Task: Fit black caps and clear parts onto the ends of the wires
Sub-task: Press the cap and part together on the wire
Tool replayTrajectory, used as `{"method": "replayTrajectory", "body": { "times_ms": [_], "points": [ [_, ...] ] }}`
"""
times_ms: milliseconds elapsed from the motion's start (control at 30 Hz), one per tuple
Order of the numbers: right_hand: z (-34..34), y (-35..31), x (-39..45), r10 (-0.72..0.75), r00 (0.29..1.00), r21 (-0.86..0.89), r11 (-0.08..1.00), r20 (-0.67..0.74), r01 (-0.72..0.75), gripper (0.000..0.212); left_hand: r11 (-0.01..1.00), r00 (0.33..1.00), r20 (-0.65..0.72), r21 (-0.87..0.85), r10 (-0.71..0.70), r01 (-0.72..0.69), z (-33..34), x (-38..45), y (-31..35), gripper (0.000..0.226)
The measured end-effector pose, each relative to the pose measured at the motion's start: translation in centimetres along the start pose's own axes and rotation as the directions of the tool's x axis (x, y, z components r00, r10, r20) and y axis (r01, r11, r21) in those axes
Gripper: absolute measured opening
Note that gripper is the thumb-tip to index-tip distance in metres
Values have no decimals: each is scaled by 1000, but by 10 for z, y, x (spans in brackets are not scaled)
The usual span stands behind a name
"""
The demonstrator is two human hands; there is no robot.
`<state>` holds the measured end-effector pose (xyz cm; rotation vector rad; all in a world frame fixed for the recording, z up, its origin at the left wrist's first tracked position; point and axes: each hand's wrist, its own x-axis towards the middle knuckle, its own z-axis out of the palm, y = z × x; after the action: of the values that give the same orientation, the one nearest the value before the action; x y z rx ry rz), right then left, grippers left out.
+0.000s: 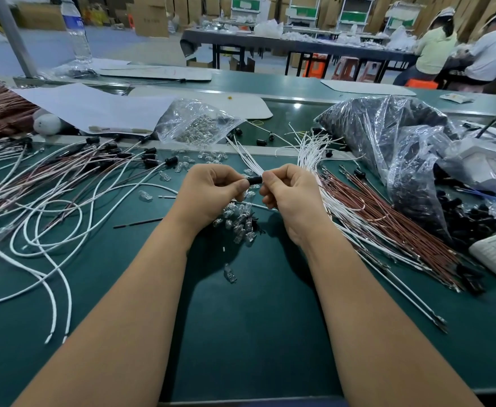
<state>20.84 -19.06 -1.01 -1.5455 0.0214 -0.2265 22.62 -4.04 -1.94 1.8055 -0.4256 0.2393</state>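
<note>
My left hand [211,186] and my right hand [289,192] meet above the green table [241,318] and pinch a small black cap [254,180] between their fingertips. A thin wire runs from under my right hand to the right. Below the hands lies a heap of clear parts [239,221], with one stray clear part [229,273] nearer me. White wires [308,151] and brown wires [387,212] fan out on the right. Finished wires with black caps [94,160] lie spread on the left.
A clear bag of clear parts [194,121] sits behind my hands. Plastic bags of black caps [387,133] stand at the right, with loose caps [473,215] and a white device [493,254] beside them. A water bottle [76,30] stands far left. Two people work at a back table.
</note>
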Motion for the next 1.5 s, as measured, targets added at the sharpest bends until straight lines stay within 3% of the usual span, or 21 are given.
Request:
{"method": "replayTrajectory", "body": {
  "times_ms": [200, 433, 567, 733, 900, 1067, 1133, 1300, 1500],
  "points": [
    [1, 1, -1, -52, 999, -28, 998, 1, 52, 20, 1000, 1000, -6, -20, 0, 0, 2, 0, 0, 11],
    [6, 0, 1, -193, 971, -247, 957, -142, 154, 14, 999, 999, -4, 24, -40, 40, 0, 2, 0, 13],
    [0, 1, 2, -230, 941, -311, 939, -247, 147, 13, 986, 993, -71, -145, -98, 87, -7, 4, -4, 21],
    [9, 0, -1, -270, 948, -349, 916, -168, 199, 15, 961, 998, -60, -276, -5, -12, -5, 6, -2, 24],
    [10, -1, -2, -247, 954, -315, 931, -169, 185, 19, 918, 1000, -10, -397, 4, -8, -7, 7, -2, 34],
    [8, -2, -3, -264, 951, -263, 940, -162, 216, 19, 905, 999, 45, -424, 5, 14, -5, 7, -3, 19],
    [7, -2, -4, -258, 956, -213, 951, -139, 225, 19, 930, 1000, 19, -367, -22, 27, -4, 6, -2, 19],
    [5, -4, -3, -151, 983, 0, 988, -104, 152, 9, 998, 996, -55, 13, -65, 66, -1, 2, -4, 16],
    [4, -5, -2, -81, 993, 82, 993, -83, 88, 12, 996, 997, -45, 56, -67, 70, -1, -1, 2, 8]
  ]
}}
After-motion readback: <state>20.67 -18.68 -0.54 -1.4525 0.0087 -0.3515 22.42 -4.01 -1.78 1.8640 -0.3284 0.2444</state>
